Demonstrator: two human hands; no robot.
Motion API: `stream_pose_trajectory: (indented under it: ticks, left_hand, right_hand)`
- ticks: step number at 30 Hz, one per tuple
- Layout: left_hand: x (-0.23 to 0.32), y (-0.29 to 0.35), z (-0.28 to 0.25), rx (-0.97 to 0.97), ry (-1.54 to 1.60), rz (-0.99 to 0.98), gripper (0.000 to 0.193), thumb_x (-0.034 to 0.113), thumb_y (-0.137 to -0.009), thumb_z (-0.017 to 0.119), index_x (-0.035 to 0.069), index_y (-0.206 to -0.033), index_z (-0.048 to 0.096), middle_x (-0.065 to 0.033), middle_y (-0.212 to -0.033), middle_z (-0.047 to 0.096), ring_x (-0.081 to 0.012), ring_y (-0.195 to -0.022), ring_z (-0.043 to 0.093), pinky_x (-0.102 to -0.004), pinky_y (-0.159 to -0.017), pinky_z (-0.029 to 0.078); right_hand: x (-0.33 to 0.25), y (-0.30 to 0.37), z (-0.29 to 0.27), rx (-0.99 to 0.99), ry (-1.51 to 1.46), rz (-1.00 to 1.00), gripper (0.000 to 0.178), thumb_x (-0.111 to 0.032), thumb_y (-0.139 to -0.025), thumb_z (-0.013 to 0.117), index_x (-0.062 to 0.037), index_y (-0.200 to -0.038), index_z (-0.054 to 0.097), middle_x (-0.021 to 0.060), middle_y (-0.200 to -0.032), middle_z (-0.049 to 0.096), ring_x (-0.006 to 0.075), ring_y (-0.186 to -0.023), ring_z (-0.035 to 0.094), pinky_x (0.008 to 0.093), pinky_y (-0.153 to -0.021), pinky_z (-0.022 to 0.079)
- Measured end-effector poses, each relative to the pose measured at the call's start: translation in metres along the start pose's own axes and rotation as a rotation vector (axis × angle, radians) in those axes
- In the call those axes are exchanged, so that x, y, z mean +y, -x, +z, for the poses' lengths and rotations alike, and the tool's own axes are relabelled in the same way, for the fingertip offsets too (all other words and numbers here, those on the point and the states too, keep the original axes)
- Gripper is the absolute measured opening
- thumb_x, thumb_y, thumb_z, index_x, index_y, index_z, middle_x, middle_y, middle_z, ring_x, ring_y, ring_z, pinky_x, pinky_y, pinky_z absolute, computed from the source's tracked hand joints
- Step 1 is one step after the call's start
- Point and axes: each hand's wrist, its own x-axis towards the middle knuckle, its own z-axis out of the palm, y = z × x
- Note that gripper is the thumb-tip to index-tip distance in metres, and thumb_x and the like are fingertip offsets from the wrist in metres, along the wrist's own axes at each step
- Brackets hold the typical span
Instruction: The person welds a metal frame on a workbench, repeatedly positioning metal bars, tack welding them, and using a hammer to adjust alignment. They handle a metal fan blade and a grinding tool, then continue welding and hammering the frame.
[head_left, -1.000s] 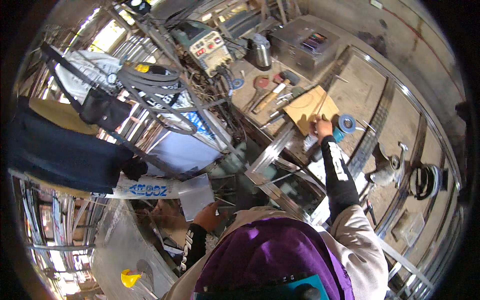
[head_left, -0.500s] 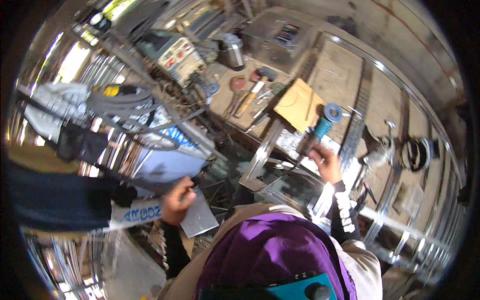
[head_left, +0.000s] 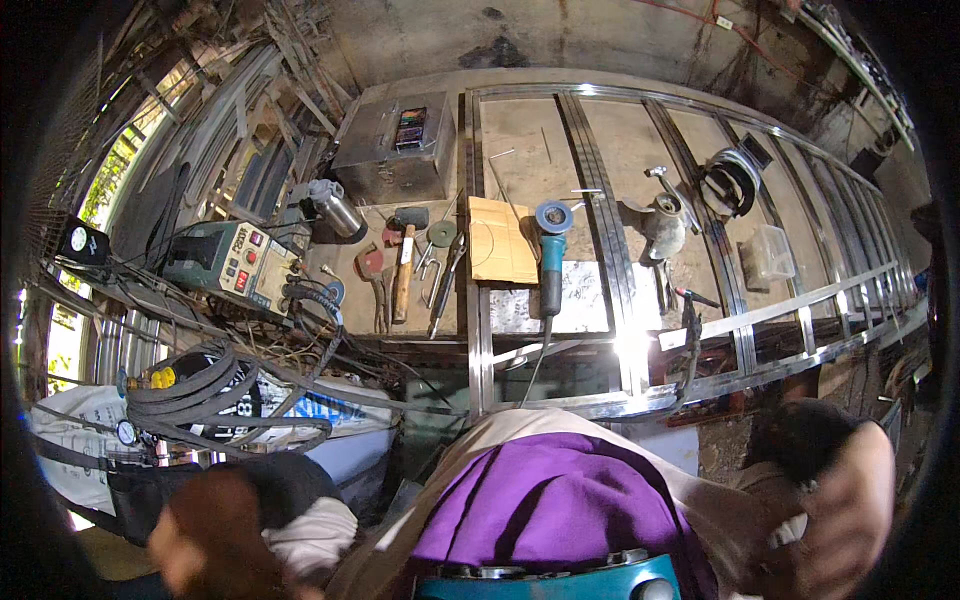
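Note:
My left hand is at the lower left, smeared by motion, below the coiled hose and the white sacks. At the lower right, my right hand is blurred too, beside my body and near the metal frame's front edge. Their fingers do not show clearly. Neither hand touches the angle grinder, which lies on the workbench with its teal and black body pointing toward me and its disc at the far end. A piece of cardboard lies just left of the grinder, and its cord runs toward me.
A long shiny metal frame spans the bench. A hammer and other hand tools lie left of it. A welding machine, steel bottle and metal box stand further left. A clear plastic tub sits at right.
My right hand has let go of the angle grinder and drawn back to the lower right. My left hand has moved down and left. The view has turned, so the bench appears straighter.

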Motion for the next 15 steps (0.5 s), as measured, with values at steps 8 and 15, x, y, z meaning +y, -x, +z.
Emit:
stream_pose_trajectory:
  ticks: [8, 15]
  left_hand:
    - [0.016, -0.075, -0.037, -0.357, -0.701, -0.25, 0.033, 0.024, -0.1, 0.051, 0.002, -0.123, 0.061, -0.0174, -0.117, 0.063, -0.027, -0.096, 0.062, -0.0405, -0.081, 0.05]
    - [-0.002, -0.105, -0.059, -0.438, -0.964, -0.236, 0.034, 0.024, -0.1, 0.052, 0.0, -0.122, 0.06, -0.0178, -0.116, 0.063, -0.0263, -0.095, 0.062, -0.0389, -0.081, 0.05]
  right_hand:
    - [0.012, 0.0, 0.077, 0.361, 0.038, 0.501, 0.026, -0.02, -0.101, 0.047, -0.0162, -0.111, 0.071, 0.0015, -0.092, 0.065, 0.0145, -0.082, 0.066, 0.0288, -0.066, 0.048]
    - [0.011, 0.022, 0.099, 0.485, 0.017, 0.653, 0.025, -0.021, -0.101, 0.05, -0.0132, -0.113, 0.07, 0.0052, -0.096, 0.066, 0.0181, -0.086, 0.066, 0.0313, -0.07, 0.048]
